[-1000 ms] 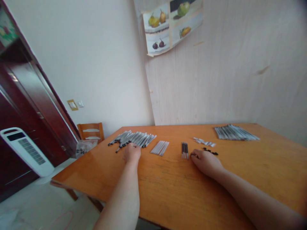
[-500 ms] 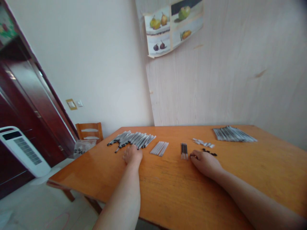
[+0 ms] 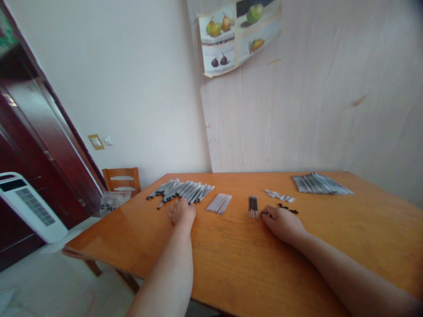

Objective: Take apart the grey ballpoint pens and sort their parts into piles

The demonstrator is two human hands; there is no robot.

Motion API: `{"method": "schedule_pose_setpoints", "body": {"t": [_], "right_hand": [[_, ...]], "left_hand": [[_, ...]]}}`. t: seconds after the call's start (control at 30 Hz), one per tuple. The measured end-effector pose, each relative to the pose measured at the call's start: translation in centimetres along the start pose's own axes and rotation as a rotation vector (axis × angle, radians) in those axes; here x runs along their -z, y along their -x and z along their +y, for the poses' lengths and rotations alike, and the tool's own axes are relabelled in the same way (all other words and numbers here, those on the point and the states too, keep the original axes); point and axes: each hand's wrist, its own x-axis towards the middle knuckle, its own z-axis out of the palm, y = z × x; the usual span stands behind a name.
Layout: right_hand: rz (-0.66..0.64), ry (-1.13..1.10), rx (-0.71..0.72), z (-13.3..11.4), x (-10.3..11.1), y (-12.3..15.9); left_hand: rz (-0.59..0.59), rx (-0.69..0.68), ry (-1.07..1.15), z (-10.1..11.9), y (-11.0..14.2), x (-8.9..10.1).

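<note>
My left hand (image 3: pixel 181 211) rests on the orange wooden table (image 3: pixel 231 255), fingers curled at the near edge of a heap of grey pens with black ends (image 3: pixel 180 190). Whether it holds one is hidden. My right hand (image 3: pixel 283 223) lies knuckles up, fingers curled, just right of a small row of dark refills (image 3: pixel 253 206) and below several small black caps (image 3: pixel 288 208). Between my hands lies a row of pale pen tubes (image 3: pixel 219 203).
Small white pieces (image 3: pixel 279 196) lie behind the caps. A second heap of grey pens (image 3: pixel 320 184) sits far right. A wooden chair (image 3: pixel 121 180) with a clear bag (image 3: pixel 112 202) stands at the table's left end, a white heater (image 3: pixel 29 206) by the dark door.
My left hand has drawn back slightly from the pen heap toward me. My right hand stays put. The view has shifted a little.
</note>
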Motion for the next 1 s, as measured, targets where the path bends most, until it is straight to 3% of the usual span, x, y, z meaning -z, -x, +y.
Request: {"method": "schedule_pose_setpoints", "body": {"t": [0.67,0.87,1.0], "right_hand": [[0.001,0.001,-0.009,0.2,-0.1,-0.1],[0.005,0.003,-0.006,0.1,0.0,-0.1],[0.0,-0.001,-0.02,-0.3,0.3,0.1]], "left_hand": [[0.063,-0.03,-0.002,0.5,0.0,0.5],[0.133,-0.157,0.032,1.6,0.7,1.7],[0.15,-0.307,0.187,2.6,0.9,1.5]]}}
